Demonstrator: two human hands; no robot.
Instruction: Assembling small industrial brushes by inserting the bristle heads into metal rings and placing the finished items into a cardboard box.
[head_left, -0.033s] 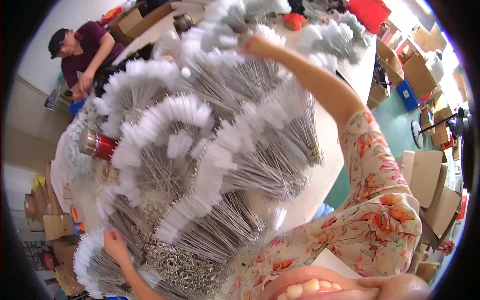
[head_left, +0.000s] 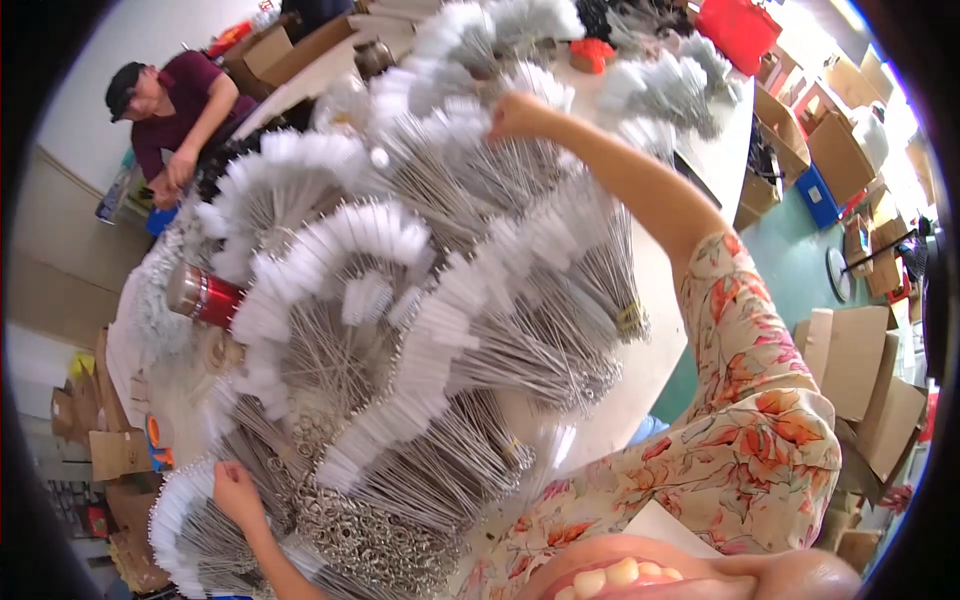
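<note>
Shifted slightly nearer, right hand (head_left: 520,117) stood curled at far white-tipped wires (head_left: 440,180), left hand (head_left: 237,492) curled at near-left wire bundle (head_left: 207,532), grips indeterminable, both lots seemingly undisturbed.

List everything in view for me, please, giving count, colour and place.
Table: one, pale, centre
Brushes: many, white and silver, heaped across the table
Canister: one, red and silver, table's left side
Pot: one, brownish, table's far side
Bag or cloth: one, red, table's far right
Cardboard boxes: several, brown, left and right
Bin: one, blue, right
Co-worker: one, maroon top, dark cap, upper left
Sleeve: one, cream floral, right arm
Left hand: one, bare, lower left
Right hand: one, bare, among far brushes
</note>
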